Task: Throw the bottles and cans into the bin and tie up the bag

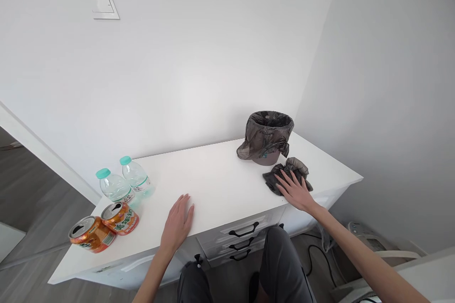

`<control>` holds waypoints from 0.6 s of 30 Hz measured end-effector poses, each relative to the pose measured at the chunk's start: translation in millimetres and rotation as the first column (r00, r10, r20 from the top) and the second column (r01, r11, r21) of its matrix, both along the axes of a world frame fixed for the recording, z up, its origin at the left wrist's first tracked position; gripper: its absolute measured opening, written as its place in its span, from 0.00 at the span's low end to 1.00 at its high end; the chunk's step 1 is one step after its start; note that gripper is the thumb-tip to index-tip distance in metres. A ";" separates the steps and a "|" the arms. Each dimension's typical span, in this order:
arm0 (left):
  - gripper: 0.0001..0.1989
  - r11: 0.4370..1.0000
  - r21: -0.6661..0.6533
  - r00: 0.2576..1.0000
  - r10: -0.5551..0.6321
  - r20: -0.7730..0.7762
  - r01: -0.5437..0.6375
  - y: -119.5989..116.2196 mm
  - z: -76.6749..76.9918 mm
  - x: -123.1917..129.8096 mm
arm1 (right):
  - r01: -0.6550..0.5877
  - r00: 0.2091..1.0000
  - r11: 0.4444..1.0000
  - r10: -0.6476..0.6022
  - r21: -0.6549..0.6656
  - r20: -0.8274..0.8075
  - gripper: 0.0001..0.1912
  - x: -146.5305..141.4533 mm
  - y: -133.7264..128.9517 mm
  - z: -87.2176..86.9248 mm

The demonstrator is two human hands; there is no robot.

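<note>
My left hand (177, 225) lies flat on the white cabinet top (209, 180) near its front edge, holding nothing, its thumb apart from the fingers. With spread fingers, my right hand (295, 192) rests on a crumpled black plastic bag (273, 181) and presses it to the surface. Just behind that bag stands a small bin (268, 157) lined with a black bag (263, 138) folded over its rim. At the left end are two clear bottles (113, 187) (134, 173) with teal caps, and in front of them two opened orange cans (93, 235) (121, 218).
A white wall with a switch (104, 4) rises behind the cabinet. Black-handled drawers (241, 239) face my knees. At the lower right are a chair-like item (377, 251) and a black cable (322, 252) on the floor.
</note>
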State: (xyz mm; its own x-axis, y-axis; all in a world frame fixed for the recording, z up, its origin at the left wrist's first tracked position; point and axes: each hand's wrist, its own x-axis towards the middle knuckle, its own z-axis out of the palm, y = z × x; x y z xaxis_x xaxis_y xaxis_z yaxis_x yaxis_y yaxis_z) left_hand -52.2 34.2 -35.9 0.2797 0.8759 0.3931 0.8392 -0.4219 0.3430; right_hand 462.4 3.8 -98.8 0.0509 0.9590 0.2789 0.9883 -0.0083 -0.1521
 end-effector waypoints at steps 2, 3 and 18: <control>0.24 1.000 0.005 1.000 0.004 0.000 -0.004 -0.2 0.7 0.3 | 0.005 1.000 1.000 -0.006 -0.018 -0.010 0.31 -7.2 2.9 2.7; 0.24 1.000 0.009 1.000 0.005 -0.001 -0.005 -0.3 0.8 0.4 | 0.002 1.000 1.000 -0.003 -0.007 -0.023 0.31 -10.1 4.1 7.9; 0.22 0.997 0.075 1.000 0.007 0.010 -0.008 -4.2 2.9 -2.2 | 0.119 0.992 0.920 -0.093 0.373 -0.085 0.28 -52.0 86.6 217.9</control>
